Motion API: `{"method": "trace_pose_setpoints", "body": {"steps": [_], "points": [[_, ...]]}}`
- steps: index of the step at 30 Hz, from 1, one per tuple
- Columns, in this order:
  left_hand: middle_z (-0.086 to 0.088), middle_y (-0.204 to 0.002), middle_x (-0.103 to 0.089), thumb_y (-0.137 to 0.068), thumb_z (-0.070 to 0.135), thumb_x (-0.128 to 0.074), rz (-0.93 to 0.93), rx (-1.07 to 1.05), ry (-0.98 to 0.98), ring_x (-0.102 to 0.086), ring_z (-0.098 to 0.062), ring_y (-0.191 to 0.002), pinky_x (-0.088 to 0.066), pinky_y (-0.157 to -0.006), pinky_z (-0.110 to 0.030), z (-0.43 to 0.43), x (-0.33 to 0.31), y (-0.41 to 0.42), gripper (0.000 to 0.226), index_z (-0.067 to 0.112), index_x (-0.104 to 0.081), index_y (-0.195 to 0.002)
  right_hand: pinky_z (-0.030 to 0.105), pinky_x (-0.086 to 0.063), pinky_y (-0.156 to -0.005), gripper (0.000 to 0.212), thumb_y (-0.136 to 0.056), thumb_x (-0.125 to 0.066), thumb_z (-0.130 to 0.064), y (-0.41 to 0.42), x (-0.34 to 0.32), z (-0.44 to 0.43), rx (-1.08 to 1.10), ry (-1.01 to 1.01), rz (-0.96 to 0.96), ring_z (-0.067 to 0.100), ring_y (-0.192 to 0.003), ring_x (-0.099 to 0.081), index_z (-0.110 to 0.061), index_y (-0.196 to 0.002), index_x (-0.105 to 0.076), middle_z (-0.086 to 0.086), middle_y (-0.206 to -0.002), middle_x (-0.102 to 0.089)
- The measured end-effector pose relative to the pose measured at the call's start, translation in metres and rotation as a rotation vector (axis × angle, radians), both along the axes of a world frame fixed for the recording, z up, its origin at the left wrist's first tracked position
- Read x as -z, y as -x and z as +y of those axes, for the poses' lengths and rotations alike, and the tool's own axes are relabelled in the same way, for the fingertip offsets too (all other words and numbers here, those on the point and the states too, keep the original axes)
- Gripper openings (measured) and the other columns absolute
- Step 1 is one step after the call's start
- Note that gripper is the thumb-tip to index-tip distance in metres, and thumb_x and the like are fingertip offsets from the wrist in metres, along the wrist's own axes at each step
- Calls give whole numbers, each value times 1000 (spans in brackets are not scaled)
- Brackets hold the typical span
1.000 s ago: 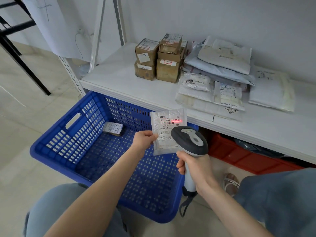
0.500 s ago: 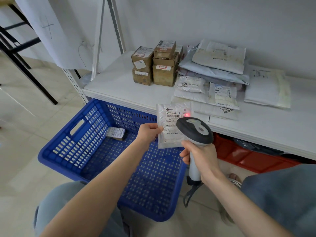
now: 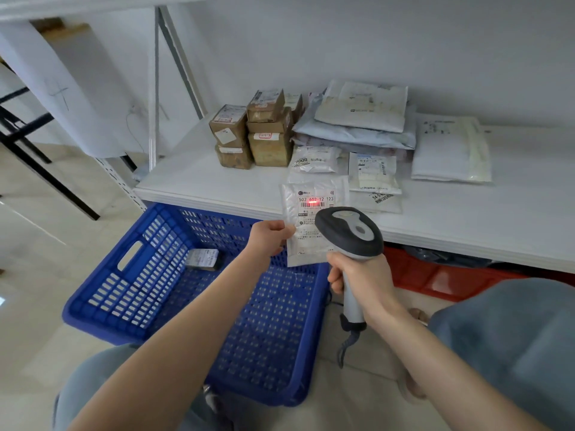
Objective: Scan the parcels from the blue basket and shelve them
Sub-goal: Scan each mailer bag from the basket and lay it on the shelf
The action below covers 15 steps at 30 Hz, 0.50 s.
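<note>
Nearest the camera, two hands are raised above one blue basket (image 3: 130,293) that stands on the floor. The left hand (image 3: 270,241) pinches the lower left edge of a single white parcel (image 3: 314,194) between thumb and curled fingers, holding it upright with its label facing the camera. The right hand (image 3: 361,278) is wrapped round the pale grey handle of one scanner (image 3: 348,231), wrist cocked so the dark head points at the parcel, and a red spot (image 3: 312,201) glows on the barcode. A cable (image 3: 345,346) hangs from the handle's base.

Inside the basket lies just one more small parcel (image 3: 203,259), flat on the floor of it near the far left wall. The basket's far rim sits under the front edge of the white shelf (image 3: 202,188); beneath the shelf to the right is a red crate (image 3: 435,275).

On the shelf, brown cartons (image 3: 270,149) are stacked at the left: five plain to see, a sixth partly hidden behind. Right of them lie three small flat mailers (image 3: 315,160) at the front, a pile of larger mailers (image 3: 361,105) behind — their number is unclear — and one white mailer (image 3: 451,149) alone at the far right.
</note>
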<state>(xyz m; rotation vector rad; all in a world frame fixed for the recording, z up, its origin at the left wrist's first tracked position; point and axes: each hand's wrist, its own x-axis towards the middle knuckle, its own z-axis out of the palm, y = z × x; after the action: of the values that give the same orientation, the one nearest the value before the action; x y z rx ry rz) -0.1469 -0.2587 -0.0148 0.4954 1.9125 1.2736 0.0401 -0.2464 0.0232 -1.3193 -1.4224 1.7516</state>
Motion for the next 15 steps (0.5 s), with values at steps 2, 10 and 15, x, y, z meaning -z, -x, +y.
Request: {"method": "trace_pose_setpoints", "body": {"steps": [2,10,15], "points": [[-2,-82,-68,-90,12,-65,-4,2,-2,-60,-17,-76,-48,-65,-23,5,-2,-3,10,13,-66,-80,26,-44,-50,27,-80,-66,-7,-2,-1,5,14,6,7,14,-42,-51,-9,-53,-62,5,-50,-61],[-8,-86,-66,-93,6,-60,-10,10,-37,-64,-22,-77,-56,-66,-31,72,-29,-10,8,0,-64,-96,23,-49,-53,15,-80,-74,-17,-19,-6,82,269,87,61,14,-59,-60,-9,-90,-64,5,-72,-65],[-2,-72,-57,-90,11,-65,151,47,40,-53,-16,-62,-49,-60,-27,148,-36,-20,18,2,-64,-106,25,-47,-50,16,-83,-70,-7,-24,-2,140,268,214,205,19,-62,-63,-8,-97,-64,7,-86,-67]]}}
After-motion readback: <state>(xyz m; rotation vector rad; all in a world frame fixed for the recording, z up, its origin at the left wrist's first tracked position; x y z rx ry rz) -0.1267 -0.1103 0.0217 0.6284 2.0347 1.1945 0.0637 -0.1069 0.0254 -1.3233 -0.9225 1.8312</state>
